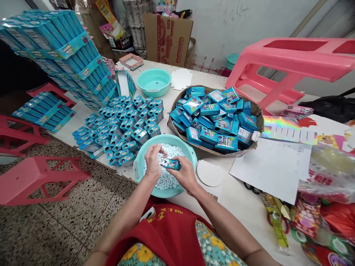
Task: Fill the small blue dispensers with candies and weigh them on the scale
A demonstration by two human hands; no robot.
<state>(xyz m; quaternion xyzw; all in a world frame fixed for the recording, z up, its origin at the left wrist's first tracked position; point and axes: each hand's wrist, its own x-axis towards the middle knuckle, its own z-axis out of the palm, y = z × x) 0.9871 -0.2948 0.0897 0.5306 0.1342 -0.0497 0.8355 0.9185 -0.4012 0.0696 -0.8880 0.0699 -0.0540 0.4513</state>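
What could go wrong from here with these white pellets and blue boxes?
White pellets could miss the small blue box in the right hand, as the left hand is close to its end. The turquoise basin sits near the table edge, so a nudge might tip it. Heaped blue boxes could slide over the cardboard tray's rim.

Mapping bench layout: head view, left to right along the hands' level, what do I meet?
Pinkish-red stool → cluster of blue boxes → left hand → held blue box → right hand → white disc → white paper → clear plastic bag.
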